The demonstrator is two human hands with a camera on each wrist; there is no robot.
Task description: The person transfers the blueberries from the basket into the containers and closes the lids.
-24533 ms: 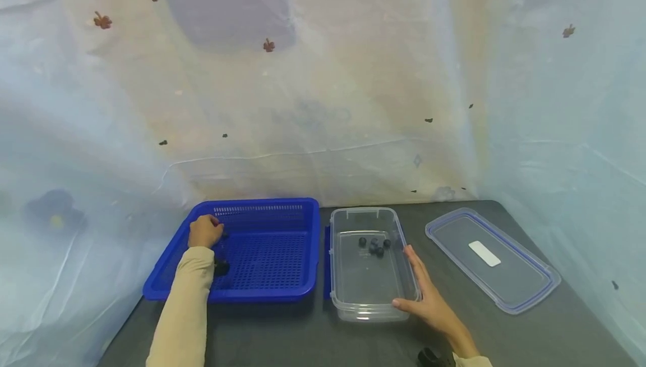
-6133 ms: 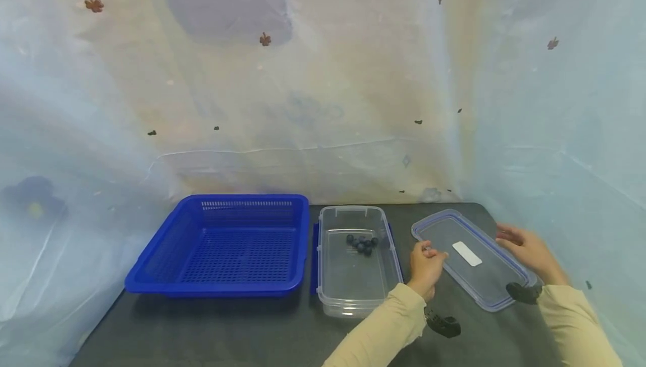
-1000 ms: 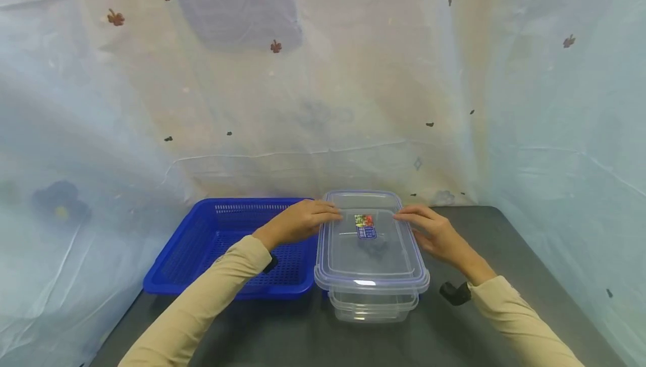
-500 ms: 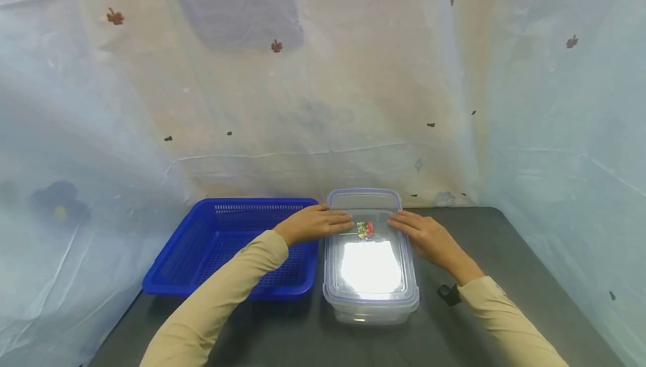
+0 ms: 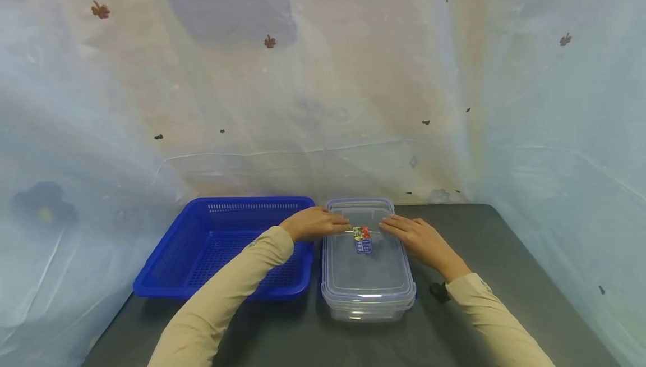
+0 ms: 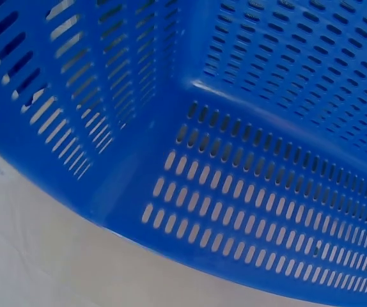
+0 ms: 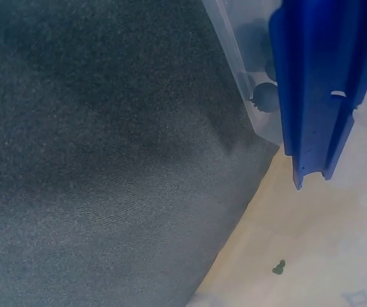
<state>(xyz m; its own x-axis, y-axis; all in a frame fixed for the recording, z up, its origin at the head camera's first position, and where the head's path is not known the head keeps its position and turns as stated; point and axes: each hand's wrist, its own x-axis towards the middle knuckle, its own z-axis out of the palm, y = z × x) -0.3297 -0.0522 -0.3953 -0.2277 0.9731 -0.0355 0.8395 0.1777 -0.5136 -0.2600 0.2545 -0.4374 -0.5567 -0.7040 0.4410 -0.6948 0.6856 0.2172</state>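
Observation:
A clear plastic lid (image 5: 370,274) with a blue seal and a small printed sticker (image 5: 362,238) lies over the clear food container (image 5: 367,315). On the far left part of the lid rests my left hand (image 5: 314,223), its fingers straight and together. My right hand (image 5: 421,243) touches the far right part of the lid with extended fingers. In the right wrist view a blue side latch (image 7: 318,96) hangs outward from the container, and blueberries (image 7: 265,97) show dimly through the wall. Two fingertips of that hand just enter that view's right edge.
A blue slotted basket (image 5: 222,293) stands left of the container, below my left forearm; its corner fills the left wrist view. Dark grey cloth (image 5: 504,277) covers the table. A patterned plastic curtain (image 5: 323,103) hangs close behind the table and along both sides.
Earlier the lid lay on the table at right and berries were in the open container. A second ago my hands held the lid above the container; now it sits lower, fingers on top.

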